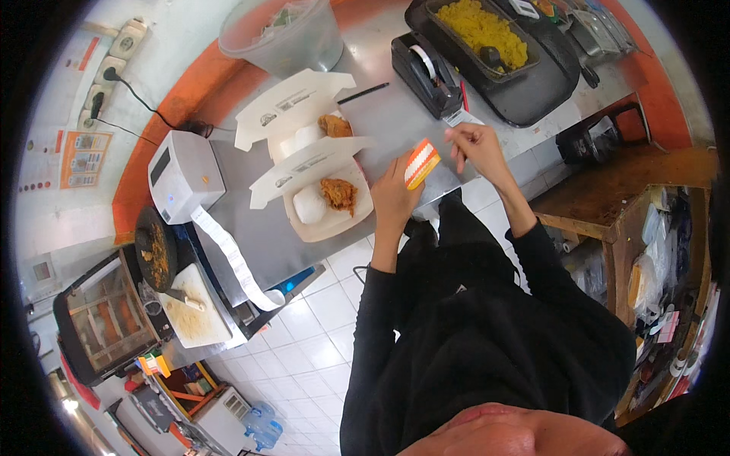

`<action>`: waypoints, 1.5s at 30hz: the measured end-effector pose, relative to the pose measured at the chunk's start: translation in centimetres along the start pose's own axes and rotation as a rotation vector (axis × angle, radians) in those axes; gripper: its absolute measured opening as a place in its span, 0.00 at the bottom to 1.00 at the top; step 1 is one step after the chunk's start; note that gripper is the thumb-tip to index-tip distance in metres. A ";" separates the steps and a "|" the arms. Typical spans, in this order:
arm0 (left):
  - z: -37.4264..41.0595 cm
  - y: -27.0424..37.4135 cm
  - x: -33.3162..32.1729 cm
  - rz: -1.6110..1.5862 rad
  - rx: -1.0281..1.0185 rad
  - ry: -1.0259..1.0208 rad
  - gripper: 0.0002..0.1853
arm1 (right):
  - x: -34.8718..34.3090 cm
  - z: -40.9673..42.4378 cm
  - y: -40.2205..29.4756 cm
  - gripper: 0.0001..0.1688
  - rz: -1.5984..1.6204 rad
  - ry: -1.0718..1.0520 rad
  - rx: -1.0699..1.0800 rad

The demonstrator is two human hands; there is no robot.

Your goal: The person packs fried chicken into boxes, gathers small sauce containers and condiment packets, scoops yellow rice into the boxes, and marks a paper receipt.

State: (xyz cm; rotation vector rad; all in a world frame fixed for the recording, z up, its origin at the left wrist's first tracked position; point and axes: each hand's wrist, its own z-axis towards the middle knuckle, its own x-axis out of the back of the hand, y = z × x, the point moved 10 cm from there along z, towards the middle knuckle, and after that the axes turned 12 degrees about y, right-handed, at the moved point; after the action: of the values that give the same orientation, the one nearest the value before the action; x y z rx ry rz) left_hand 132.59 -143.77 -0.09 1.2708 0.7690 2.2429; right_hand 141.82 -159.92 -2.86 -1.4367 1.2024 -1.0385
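Note:
My left hand [394, 185] grips a small orange, white and yellow printed carton [422, 163] above the front edge of the metal table. To its right is my right hand [480, 149], with fingers bent; whether something thin is between them cannot be made out. A black tape dispenser [422, 74] stands just beyond that hand, with a paper slip [463, 117] by its end. Left of my hands, an open paper meal box [331, 223] contains fried chicken [339, 195] and a white wrapped bundle [309, 205]. Behind it, a second open box [276, 149] holds similar food, partly covered by the front box's lid.
A label printer [188, 176] trails a paper strip [239, 268] over the table's left side. Further left are a stone mortar [155, 251] and a cutting board with a knife [197, 308]. A tray of yellow food [485, 34] and a plastic bucket [282, 37] stand behind.

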 end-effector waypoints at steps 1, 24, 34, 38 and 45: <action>0.1 -0.2 0.0 -0.004 0.023 0.000 0.28 | -1.3 -1.6 -0.4 0.13 -0.011 -0.059 -0.033; -0.2 -1.1 -0.9 0.091 0.191 -0.135 0.48 | -8.8 -5.6 -4.1 0.24 -1.142 -0.099 0.980; -4.0 1.5 -6.0 0.517 -0.208 -0.172 0.48 | -1.5 -7.9 1.1 0.50 -0.862 0.015 0.657; -3.8 3.1 -8.2 0.377 0.017 -0.140 0.41 | 5.1 -9.5 0.7 0.48 -0.670 -0.057 0.496; 6.9 23.5 -19.1 -0.083 -0.331 0.091 0.22 | 15.3 -10.7 -8.0 0.12 -0.097 -0.098 0.443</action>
State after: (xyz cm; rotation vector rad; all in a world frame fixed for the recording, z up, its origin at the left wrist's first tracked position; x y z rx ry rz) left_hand 145.20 -171.37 6.39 0.9694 0.4467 2.2573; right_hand 135.11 -176.15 7.41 -1.1874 0.7761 -1.1986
